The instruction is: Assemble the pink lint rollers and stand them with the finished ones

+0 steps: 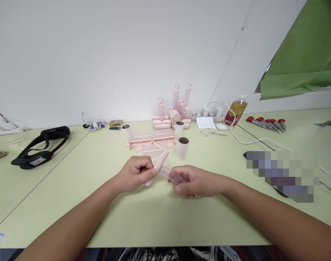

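My left hand (137,173) is closed around a long pale pink plastic piece (162,159), held tilted up to the right. In my right hand (191,180) is a clear pinkish plastic piece (168,174), partly covered by my fingers. Its left end meets or overlaps the pink piece; I cannot tell if they are joined. Just beyond my hands stands a white roll (182,148) with a brown inside. Behind it is a second white roll (179,129), and a third white roll (126,132) stands to the left. Pink open trays (139,143) lie between them.
Several pink cases and clear-topped pink tubes (176,101) are stacked by the wall. A bottle (236,110), white cables (249,139) and red-capped tools (267,123) lie right. A blurred-out phone-like object (282,177) is near my right arm. A black headset (42,146) rests left.
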### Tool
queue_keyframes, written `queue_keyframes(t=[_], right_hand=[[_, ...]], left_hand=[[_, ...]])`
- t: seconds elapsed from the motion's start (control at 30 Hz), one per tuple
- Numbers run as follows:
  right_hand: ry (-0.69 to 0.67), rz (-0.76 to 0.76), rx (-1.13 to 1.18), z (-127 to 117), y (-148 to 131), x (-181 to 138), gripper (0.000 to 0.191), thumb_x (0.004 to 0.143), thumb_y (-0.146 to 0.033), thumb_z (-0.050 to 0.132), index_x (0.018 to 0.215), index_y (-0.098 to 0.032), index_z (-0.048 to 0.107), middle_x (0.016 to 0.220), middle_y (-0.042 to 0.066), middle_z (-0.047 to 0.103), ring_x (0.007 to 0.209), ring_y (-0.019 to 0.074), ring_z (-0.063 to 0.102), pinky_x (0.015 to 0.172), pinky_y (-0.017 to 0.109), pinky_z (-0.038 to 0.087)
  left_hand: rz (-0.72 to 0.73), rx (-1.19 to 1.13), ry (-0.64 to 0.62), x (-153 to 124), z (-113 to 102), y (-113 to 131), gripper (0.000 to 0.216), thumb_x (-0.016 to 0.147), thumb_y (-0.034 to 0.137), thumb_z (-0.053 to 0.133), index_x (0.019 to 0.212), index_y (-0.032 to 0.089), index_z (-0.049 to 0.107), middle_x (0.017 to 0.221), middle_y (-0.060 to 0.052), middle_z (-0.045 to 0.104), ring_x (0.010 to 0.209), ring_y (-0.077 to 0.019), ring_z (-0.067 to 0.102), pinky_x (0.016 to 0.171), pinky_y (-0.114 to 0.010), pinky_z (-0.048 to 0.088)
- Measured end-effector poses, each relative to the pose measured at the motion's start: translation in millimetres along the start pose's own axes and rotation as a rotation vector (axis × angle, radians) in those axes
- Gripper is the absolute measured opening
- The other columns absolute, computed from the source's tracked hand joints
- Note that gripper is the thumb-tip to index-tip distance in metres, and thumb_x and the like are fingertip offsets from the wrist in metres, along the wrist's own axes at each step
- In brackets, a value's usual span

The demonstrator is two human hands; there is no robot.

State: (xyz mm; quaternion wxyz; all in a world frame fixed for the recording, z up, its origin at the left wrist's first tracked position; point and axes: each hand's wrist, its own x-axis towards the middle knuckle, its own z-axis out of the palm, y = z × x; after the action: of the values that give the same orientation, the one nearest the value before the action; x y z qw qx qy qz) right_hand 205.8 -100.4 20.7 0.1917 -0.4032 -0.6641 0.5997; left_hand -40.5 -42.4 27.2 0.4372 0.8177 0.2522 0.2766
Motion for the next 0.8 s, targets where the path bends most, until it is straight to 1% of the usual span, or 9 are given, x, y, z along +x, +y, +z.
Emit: queue_keyframes(t=[0.07,0.13,0.23,0.3,0.37,0.53,0.6,0.7,0.8], right_hand=[[-0.061,0.017,-0.059,0.0,0.7,-0.1,0.034,0.081,-0.042,0.066,0.101,-0.018,0.053,0.065,-0.007,0.042,0.051,0.007,0.039,0.047,0.019,0.031],[0.005,-0.061,-0.142,-1.9,3.5,1.5,0.029,0.081,-0.038,0.066,0.098,-0.017,0.057,0.066,-0.007,0.038,0.055,0.007,0.035,0.05,0.019,0.028],[0.019,-0.123,-0.197,-6.0,8.1,3.5,0.029,0.082,-0.038,0.066,0.1,-0.016,0.059,0.068,-0.006,0.036,0.059,0.0079,0.033,0.052,0.02,0.027],[-0.032,-0.12,-0.178,-7.5,10.3,4.1,0.032,0.083,-0.041,0.064,0.102,-0.016,0.059,0.069,-0.006,0.036,0.059,0.008,0.032,0.051,0.02,0.027],[-0.078,-0.121,-0.15,-7.9,11.9,4.7,0.033,0.084,-0.044,0.063,0.099,-0.015,0.059,0.068,-0.006,0.035,0.057,0.0076,0.031,0.05,0.02,0.026],[-0.092,-0.124,-0.17,-7.9,15.7,7.1,0.029,0.084,-0.043,0.063,0.09,-0.016,0.056,0.066,-0.007,0.034,0.056,0.0072,0.031,0.049,0.019,0.025],[-0.085,-0.128,-0.186,-7.7,17.1,7.9,0.028,0.083,-0.042,0.064,0.088,-0.016,0.056,0.066,-0.007,0.034,0.057,0.0073,0.032,0.05,0.019,0.026],[-0.078,-0.13,-0.175,-6.8,18.5,8.5,0.028,0.082,-0.041,0.065,0.083,-0.015,0.054,0.067,-0.006,0.036,0.057,0.0072,0.033,0.05,0.019,0.027],[-0.071,-0.113,-0.171,-6.6,18.6,8.4,0.028,0.08,-0.041,0.067,0.084,-0.015,0.055,0.068,-0.006,0.039,0.058,0.0074,0.035,0.05,0.019,0.028]], left_hand=[[-0.014,-0.09,-0.003,-0.4,-0.9,-1.9,0.03,0.085,0.036,0.062,0.068,0.015,0.05,0.065,0.003,0.045,0.054,-0.0065,0.037,0.051,-0.02,0.031],[-0.05,-0.195,-0.015,0.4,-0.9,-3.8,0.025,0.084,0.039,0.063,0.086,0.016,0.053,0.072,0.003,0.047,0.058,-0.0075,0.04,0.053,-0.02,0.033],[-0.089,-0.268,-0.062,2.1,0.7,-5.0,0.039,0.085,0.045,0.061,0.112,0.019,0.051,0.09,-0.003,0.054,0.075,-0.012,0.05,0.064,-0.022,0.041],[-0.157,-0.327,-0.192,2.4,3.2,-5.1,0.039,0.088,0.048,0.056,0.113,0.017,0.054,0.095,-0.007,0.058,0.079,-0.0139,0.054,0.067,-0.024,0.044],[-0.242,-0.434,-0.314,1.8,6.5,-5.5,0.038,0.091,0.049,0.052,0.11,0.016,0.055,0.089,-0.007,0.062,0.073,-0.0136,0.058,0.065,-0.025,0.045],[-0.315,-0.654,-0.406,0.8,11.9,-9.5,0.043,0.09,0.046,0.055,0.123,0.02,0.046,0.09,-0.009,0.068,0.074,-0.0176,0.067,0.065,-0.028,0.048],[-0.319,-0.686,-0.414,1.1,12.1,-11.7,0.041,0.089,0.045,0.057,0.119,0.019,0.048,0.087,-0.008,0.068,0.073,-0.0176,0.068,0.063,-0.027,0.048],[-0.293,-0.669,-0.405,2.2,12.3,-14.0,0.034,0.088,0.046,0.059,0.102,0.015,0.053,0.076,-0.005,0.065,0.064,-0.0135,0.064,0.06,-0.024,0.046],[-0.248,-0.641,-0.405,3.0,14.6,-13.3,0.037,0.085,0.049,0.062,0.09,0.014,0.054,0.068,-0.003,0.062,0.057,-0.0108,0.059,0.054,-0.021,0.042]])
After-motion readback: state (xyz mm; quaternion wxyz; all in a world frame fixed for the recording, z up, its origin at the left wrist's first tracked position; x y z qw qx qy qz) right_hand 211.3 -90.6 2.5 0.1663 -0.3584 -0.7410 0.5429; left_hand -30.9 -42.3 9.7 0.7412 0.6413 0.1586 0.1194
